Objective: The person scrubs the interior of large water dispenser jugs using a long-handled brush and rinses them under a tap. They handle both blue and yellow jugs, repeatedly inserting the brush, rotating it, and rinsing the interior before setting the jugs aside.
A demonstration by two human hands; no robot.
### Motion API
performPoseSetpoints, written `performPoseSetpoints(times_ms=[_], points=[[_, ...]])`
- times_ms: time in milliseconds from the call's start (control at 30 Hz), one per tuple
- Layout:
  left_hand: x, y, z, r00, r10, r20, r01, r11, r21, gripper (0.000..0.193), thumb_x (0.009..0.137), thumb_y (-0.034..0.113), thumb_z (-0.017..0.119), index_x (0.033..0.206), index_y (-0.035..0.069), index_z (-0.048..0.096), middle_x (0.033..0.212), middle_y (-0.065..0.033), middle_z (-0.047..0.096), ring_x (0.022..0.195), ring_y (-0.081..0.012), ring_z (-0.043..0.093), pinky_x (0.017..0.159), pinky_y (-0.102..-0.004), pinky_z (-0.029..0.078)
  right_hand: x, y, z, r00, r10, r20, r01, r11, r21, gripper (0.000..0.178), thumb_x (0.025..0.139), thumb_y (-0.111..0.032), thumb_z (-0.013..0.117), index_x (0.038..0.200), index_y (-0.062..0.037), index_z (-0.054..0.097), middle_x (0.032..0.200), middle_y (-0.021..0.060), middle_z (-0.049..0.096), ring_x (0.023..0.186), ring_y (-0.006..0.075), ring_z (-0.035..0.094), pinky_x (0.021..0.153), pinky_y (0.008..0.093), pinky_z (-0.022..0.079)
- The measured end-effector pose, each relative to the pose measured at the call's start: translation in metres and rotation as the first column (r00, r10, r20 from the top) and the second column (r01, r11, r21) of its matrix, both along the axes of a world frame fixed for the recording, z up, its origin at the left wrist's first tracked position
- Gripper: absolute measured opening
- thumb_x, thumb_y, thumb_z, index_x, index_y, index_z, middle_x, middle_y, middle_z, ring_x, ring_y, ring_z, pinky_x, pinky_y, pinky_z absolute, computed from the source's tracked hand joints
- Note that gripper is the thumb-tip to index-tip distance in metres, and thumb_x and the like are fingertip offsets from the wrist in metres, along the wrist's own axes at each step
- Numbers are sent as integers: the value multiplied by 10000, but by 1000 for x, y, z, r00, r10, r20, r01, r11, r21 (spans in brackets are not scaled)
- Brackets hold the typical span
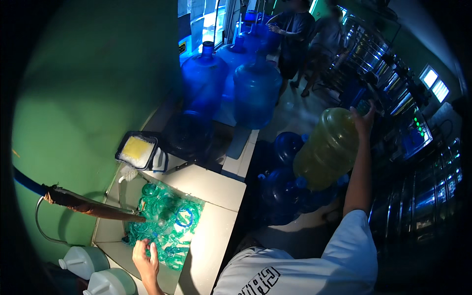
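My right hand [363,120] reaches out and grips a big yellowish-green water jug [328,150] at its neck end. The jug is held tilted over several dark blue jugs [280,189]. Low on the left, my left hand [146,263] hovers at the near edge of a tiled basin [118,253]. Its thumb stands apart from loosely bent fingers, and nothing shows between them. In the basin lies a tangled heap of clear green plastic strips or rings [164,209], with a blue ring [185,217] among them.
A taped pipe [98,205] juts over the basin from the green wall. A sponge tray [137,150] sits on the ledge. White handled jugs [83,260] stand at lower left. Blue water jugs [256,93] and two people are farther off; steel tanks [418,196] line the right.
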State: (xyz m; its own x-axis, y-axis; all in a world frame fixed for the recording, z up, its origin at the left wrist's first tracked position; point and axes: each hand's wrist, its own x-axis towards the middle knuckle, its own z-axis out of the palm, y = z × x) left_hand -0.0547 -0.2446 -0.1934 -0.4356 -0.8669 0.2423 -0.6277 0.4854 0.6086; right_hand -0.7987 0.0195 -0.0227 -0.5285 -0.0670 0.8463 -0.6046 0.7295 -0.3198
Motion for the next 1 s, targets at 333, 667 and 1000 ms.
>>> performPoseSetpoints(times_ms=[333, 667, 1000], points=[[-71, -20, 57, 985, -107, -136, 122, 986, 113, 175, 842, 137, 698, 944, 6, 641, 802, -119, 610, 717, -296, 588, 685, -394, 472, 80, 14, 122, 779, 615, -123, -618, 786, 17, 589, 829, -246, 762, 1309, -61, 475, 1207, 200, 574, 1079, 313, 595, 945, 431, 494], [-69, 24, 211, 663, -465, -587, 486, 864, -136, 835, 664, 273, 874, 1339, -60, 512, 1299, -229, 595, 1246, -361, 559, 1055, -435, 422, 460, -179, 118, -361, 872, 330, -906, -413, 99, 727, 823, -365, 745, 1419, -114, 412, 1443, 253, 366, 1322, 398, 345, 1065, 571, 284], [22, -35, 46, 936, 148, -319, -106, 984, 145, 499, 664, 104, 871, 1109, 32, 658, 1040, -58, 702, 927, -176, 661, 882, -325, 530, 434, -354, -170, 267, 557, 786, -964, 154, 219, 664, 945, -285, 603, 1502, -48, 330, 1464, 267, 428, 1343, 424, 431, 1133, 463, 329]])
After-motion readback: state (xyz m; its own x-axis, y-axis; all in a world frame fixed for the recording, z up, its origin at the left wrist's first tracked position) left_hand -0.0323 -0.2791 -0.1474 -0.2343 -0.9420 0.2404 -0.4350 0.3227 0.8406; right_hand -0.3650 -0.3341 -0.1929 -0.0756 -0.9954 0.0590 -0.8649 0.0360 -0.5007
